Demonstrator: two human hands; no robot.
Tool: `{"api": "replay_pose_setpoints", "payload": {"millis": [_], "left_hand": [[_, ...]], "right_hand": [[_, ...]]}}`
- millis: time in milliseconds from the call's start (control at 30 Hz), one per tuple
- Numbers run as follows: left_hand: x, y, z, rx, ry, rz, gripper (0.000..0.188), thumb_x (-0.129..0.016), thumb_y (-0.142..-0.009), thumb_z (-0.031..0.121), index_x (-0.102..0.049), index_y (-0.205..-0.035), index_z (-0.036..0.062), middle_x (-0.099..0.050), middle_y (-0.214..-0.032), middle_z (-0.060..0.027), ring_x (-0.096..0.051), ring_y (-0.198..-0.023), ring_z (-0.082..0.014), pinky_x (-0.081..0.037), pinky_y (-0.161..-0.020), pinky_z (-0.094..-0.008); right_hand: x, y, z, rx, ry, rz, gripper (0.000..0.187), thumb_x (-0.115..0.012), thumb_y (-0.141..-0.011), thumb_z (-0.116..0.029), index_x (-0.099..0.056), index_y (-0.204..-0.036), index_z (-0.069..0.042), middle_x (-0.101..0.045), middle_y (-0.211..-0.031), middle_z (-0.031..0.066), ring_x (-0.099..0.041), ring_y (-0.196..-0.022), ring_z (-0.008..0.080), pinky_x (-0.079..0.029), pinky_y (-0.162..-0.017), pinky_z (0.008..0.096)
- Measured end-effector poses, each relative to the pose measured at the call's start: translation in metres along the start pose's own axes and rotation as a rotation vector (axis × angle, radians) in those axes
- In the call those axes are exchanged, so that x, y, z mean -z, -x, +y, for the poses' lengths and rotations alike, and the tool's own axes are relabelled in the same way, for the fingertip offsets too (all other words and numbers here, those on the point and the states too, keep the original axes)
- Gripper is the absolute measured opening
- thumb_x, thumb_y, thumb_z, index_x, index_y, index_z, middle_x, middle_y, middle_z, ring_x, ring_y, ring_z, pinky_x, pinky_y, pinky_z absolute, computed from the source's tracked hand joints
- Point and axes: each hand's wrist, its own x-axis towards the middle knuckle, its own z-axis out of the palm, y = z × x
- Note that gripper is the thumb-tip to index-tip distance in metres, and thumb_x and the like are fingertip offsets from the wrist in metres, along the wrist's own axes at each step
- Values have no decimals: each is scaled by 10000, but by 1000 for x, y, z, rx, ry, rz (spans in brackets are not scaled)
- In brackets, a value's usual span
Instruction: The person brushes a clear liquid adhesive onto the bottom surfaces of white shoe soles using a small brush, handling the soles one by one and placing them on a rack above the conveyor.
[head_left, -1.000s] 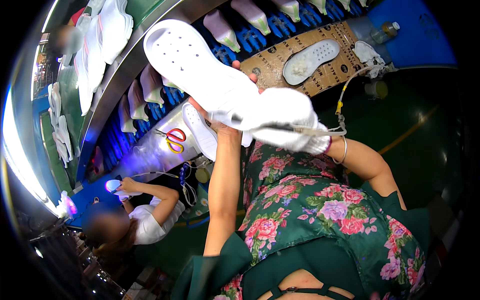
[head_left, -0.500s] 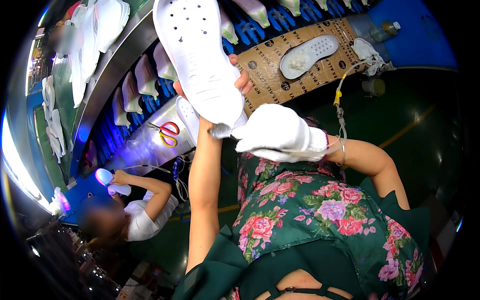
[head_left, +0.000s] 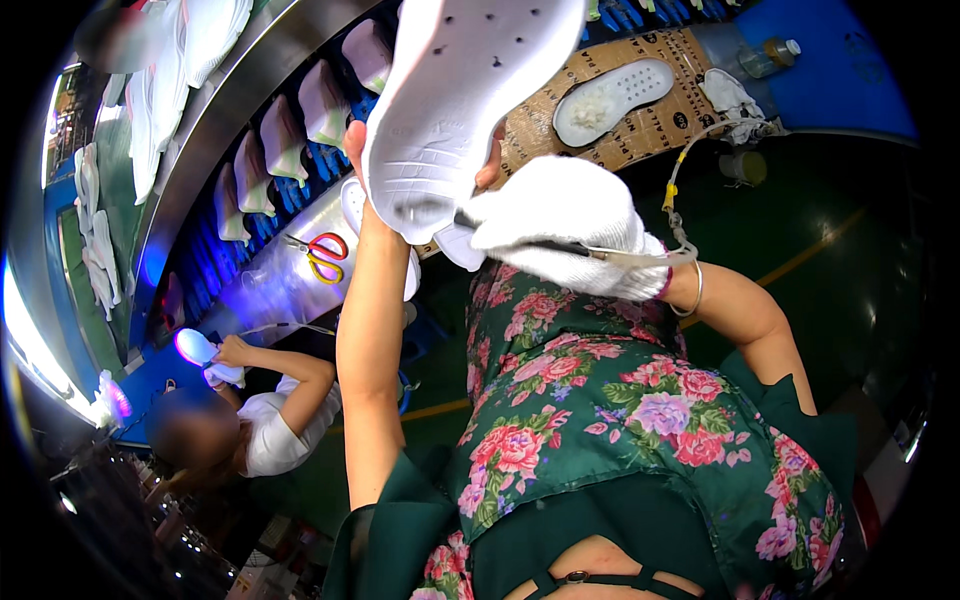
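A white foam shoe sole point(head_left: 430, 140), with small holes at its far end and grooves at the near end, is held up in my bare left hand point(head_left: 357, 148). The fingers wrap its two edges from beneath, and the palm is hidden behind it. My right hand point(head_left: 570, 228), in a white knitted glove, is closed on a thin brush point(head_left: 425, 213) with a clear tube point(head_left: 640, 258) running along it. The brush's blurred bristles touch the near end of the sole. Part of another white piece point(head_left: 459, 247) shows just below this end.
Scissors point(head_left: 326, 258) with red and yellow handles lie at the left. On cardboard point(head_left: 530, 130) rests a white sole point(head_left: 612, 102) bearing pale crumbs. Racks of pinkish-white shoe parts point(head_left: 283, 140) line the back. A co-worker point(head_left: 285, 420) handles a sole at the lower left.
The held sole has shifted toward me and tilted, its far end swinging right. The brush has moved left and up, from the near rim onto the grooved face.
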Motion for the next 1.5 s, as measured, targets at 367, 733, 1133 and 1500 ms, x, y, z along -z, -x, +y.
{"api": "replay_pose_setpoints", "payload": {"millis": [367,733,1133,1500], "left_hand": [[-2,-1,9,45,146,74,987,-622,-746,735,-473,-1446,56,-563,-1223,-256,-572,-914,-377,-447,-731,-426],[7,-9,13,-21,60,37,1005,-630,-743,754,-475,-1431,38,-562,-1223,-261,-579,-905,-376,-484,-700,-438],[-33,16,-59,-64,260,408,931,-414,-870,708,-417,-1474,0,-608,-1242,-261,-645,-994,-448,-538,-807,-575],[-53,-41,14,-143,93,-134,1187,-852,-684,566,-234,-1572,78,-366,-1454,-338,-575,-1091,-557,-590,-802,-627]], "right_hand": [[-5,8,-3,62,-151,-63,213,-762,-819,-109,-762,-1030,-136,-751,-1013,49,-700,-847,242,-551,-738,359],[-17,10,9,-179,-143,53,142,-814,-779,-93,-790,-919,-97,-769,-949,76,-724,-831,204,-570,-750,317],[63,-25,35,89,494,245,276,-747,-799,-43,-745,-1075,-51,-743,-1050,117,-693,-917,302,-539,-812,396],[96,37,-4,-424,-488,632,165,-744,-799,38,-758,-964,50,-755,-1010,162,-720,-887,180,-578,-802,274]]}}
